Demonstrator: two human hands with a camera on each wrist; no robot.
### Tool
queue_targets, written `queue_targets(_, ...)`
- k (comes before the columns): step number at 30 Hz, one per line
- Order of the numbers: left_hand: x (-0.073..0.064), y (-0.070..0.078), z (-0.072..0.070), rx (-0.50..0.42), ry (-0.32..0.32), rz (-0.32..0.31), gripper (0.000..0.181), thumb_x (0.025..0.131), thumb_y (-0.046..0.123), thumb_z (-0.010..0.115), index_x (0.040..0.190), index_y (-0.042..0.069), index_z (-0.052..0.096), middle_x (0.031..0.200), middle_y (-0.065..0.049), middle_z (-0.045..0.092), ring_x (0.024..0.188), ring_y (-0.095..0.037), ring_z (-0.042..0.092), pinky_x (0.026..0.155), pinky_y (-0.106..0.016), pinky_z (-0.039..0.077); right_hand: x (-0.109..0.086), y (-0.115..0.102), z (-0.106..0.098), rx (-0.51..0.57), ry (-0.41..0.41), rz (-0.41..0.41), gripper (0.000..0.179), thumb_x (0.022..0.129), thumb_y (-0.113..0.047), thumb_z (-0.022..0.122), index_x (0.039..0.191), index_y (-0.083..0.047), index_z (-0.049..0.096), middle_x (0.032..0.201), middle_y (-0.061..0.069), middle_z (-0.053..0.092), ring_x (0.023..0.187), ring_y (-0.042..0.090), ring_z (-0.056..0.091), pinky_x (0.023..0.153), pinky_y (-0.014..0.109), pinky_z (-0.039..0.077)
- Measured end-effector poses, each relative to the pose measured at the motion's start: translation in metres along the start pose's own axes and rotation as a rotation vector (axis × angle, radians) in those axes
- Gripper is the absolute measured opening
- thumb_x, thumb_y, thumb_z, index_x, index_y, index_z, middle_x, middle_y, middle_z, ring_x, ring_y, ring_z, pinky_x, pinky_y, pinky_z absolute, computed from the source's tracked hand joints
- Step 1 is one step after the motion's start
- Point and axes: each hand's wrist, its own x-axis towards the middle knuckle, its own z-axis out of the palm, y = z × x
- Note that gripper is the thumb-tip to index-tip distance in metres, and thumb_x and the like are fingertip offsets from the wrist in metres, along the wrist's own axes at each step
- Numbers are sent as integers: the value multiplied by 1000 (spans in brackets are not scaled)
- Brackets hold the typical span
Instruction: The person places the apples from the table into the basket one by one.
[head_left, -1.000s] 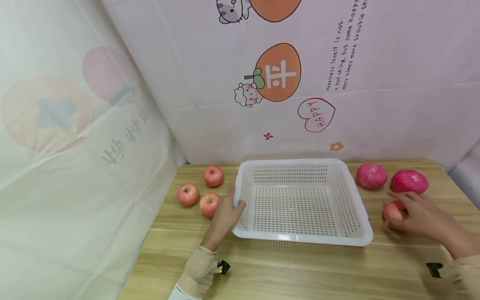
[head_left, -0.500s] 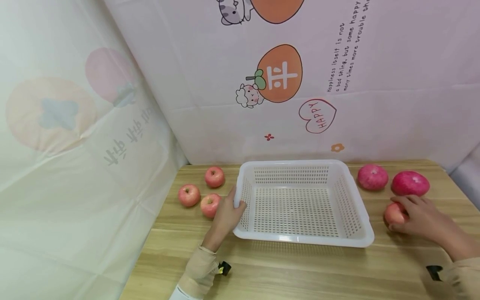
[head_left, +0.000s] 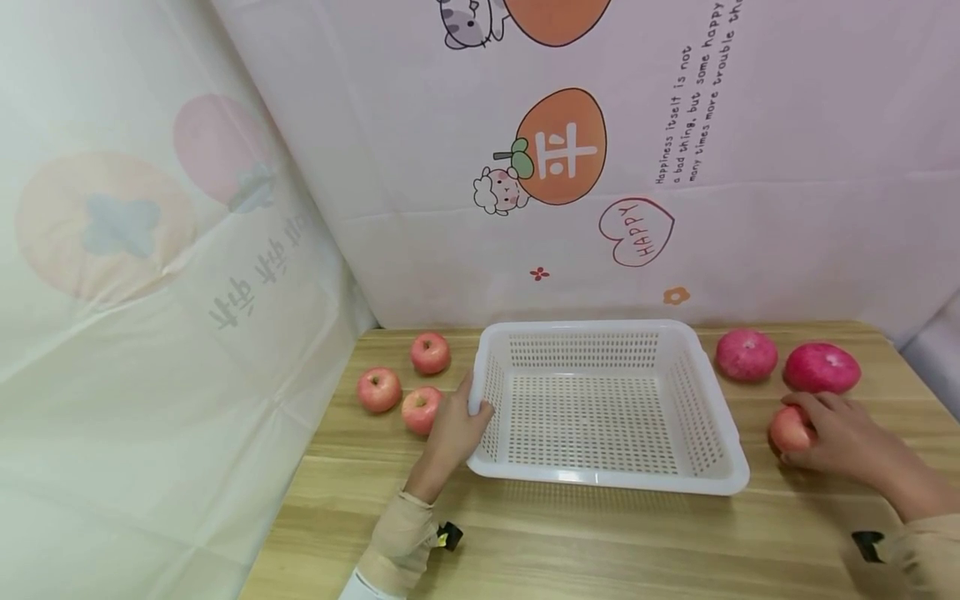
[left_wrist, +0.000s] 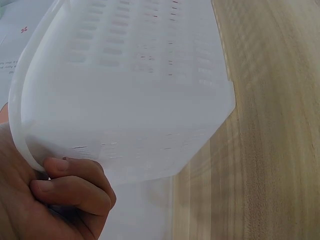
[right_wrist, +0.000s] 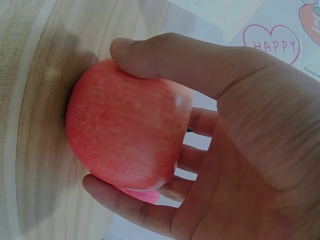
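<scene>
My left hand (head_left: pixel 457 425) grips the left rim of a white perforated plastic basket (head_left: pixel 592 477). In the left wrist view its fingers (left_wrist: pixel 75 192) curl at the rim of the basket (left_wrist: pixel 125 105). Over on the right, my right hand (head_left: pixel 843 437) holds a red apple (head_left: pixel 790 429), which appears to rest on the table. The right wrist view shows this apple (right_wrist: pixel 127 125) between the thumb and the spread, bent fingers of the right hand (right_wrist: pixel 225 165). Beside my left hand lies an apple (head_left: pixel 422 409), with two others, a back apple (head_left: pixel 430 353) and a left apple (head_left: pixel 378 389), close by.
Two magenta round fruits, a left one (head_left: pixel 746 355) and a right one (head_left: pixel 822 368), lie behind my right hand. The basket stands on a wooden table (head_left: pixel 525 542), near its back edge. A printed white cloth (head_left: pixel 420 258) hangs behind, and another cloth (head_left: pixel 150 400) hangs at the left.
My right hand's fingers have settled closer around the apple. The left hand keeps its grip on the basket, which has not visibly moved on the table.
</scene>
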Motion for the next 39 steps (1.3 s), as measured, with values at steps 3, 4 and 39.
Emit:
queue_targets(3,-1,0,0,-5,-1,-10,69,99,13,60,163,0,38,120,-23,75,80,-18,73,69,-35,63,2,0,0,-5,3,-10,78,68,-27,94,125,13,56,125,47,52,108,70,49,87,80,45)
queue_targets(4,-1,0,0,-5,0,-10,69,99,13,60,163,0,38,120,-23,75,80,-18,73,69,-34,63,2,1,0,-6,5,-14,78,68,-27,94,124,13,57,125,47,52,108,69,50,88,80,45)
queue_targets(39,-1,1,0,15,23,26,67,98,11,62,160,-3,42,119,-23,76,85,-19,73,79,-42,64,9,-10,-14,-3,-4,-38,83,76,-32,93,134,13,55,128,46,51,109,64,57,86,77,49)
